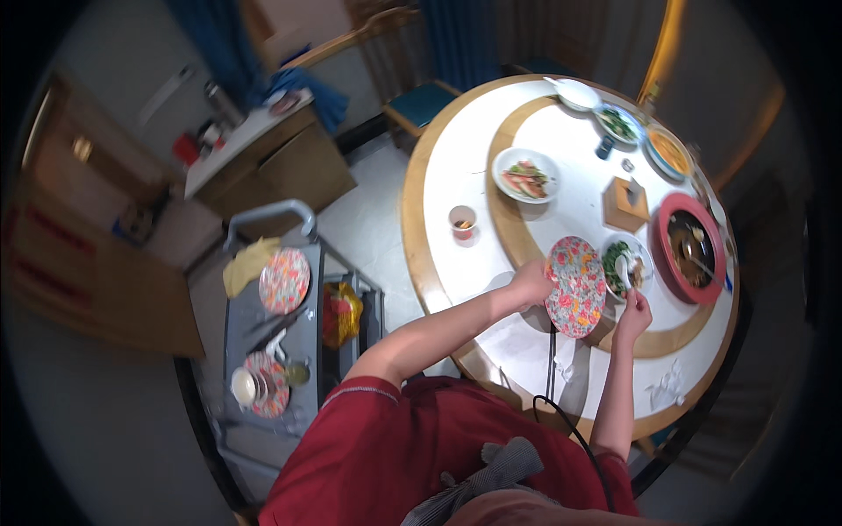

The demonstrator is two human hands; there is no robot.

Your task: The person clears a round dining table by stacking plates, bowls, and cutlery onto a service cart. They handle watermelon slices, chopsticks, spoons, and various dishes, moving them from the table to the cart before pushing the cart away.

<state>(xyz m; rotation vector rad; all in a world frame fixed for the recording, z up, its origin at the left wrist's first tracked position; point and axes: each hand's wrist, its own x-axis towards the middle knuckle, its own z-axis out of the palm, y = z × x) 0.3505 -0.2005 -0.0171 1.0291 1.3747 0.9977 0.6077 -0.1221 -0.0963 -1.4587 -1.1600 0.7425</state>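
My left hand (531, 285) grips the left edge of a round floral-patterned plate (575, 287), tilted above the table. Pinched in the fingers of my right hand (634, 317) is the handle of a white spoon (623, 270), whose bowl lies over a white bowl (647, 264) with dark greens (615, 258) and brownish food. A large pink-rimmed pot (664, 273) of dark broth stands to the right, holding a ladle. Behind the plate is a wooden tissue box (625, 204). A pair of dark chopsticks (551, 361) lies on the table near my body.
The round table (437, 164) also bears a cup (463, 222), a bowl of food scraps (526, 175), several dishes at the far side and crumpled tissues (668, 386). At left, a grey trolley (306, 342) carries floral plates (284, 281), stacked cups (247, 386) and a yellow cloth (247, 265).
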